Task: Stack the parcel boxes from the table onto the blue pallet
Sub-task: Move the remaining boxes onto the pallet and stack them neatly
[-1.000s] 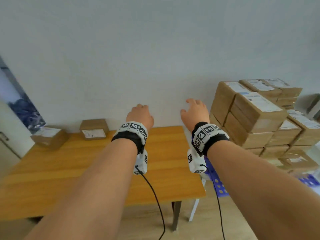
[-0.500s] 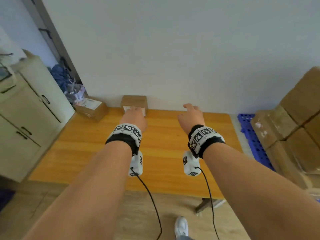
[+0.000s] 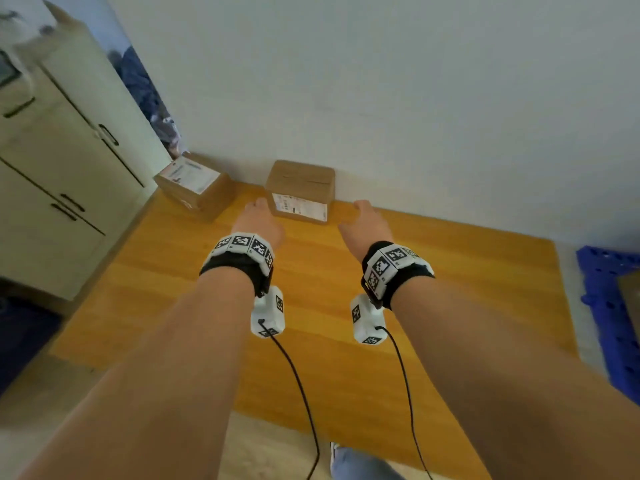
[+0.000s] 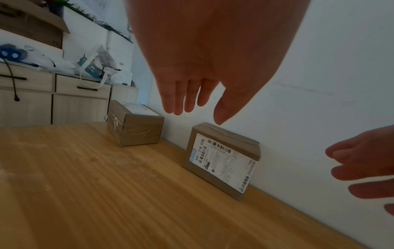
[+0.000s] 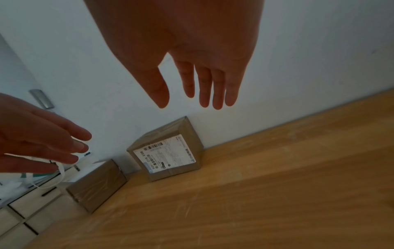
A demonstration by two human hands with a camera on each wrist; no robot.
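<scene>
A brown parcel box (image 3: 300,192) with a white label on its near face stands against the wall at the back of the wooden table (image 3: 311,306). A second box (image 3: 194,183) sits to its left at the table's far corner. My left hand (image 3: 258,220) hovers just left of the labelled box (image 4: 222,160) and my right hand (image 3: 363,220) just right of it. Both hands have straight fingers and hold nothing. In both wrist views the hands stay above and short of the labelled box (image 5: 168,154). A corner of the blue pallet (image 3: 609,306) shows at the right edge.
A pale cabinet (image 3: 59,168) with dark handles stands left of the table. The white wall runs right behind both boxes. A cardboard edge (image 3: 632,289) on the pallet shows at far right. My shoe (image 3: 334,455) is on the floor below the table's near edge.
The view has swung left from the stacked boxes on the pallet to the table. Both hands have reached forward and now flank the labelled box.
</scene>
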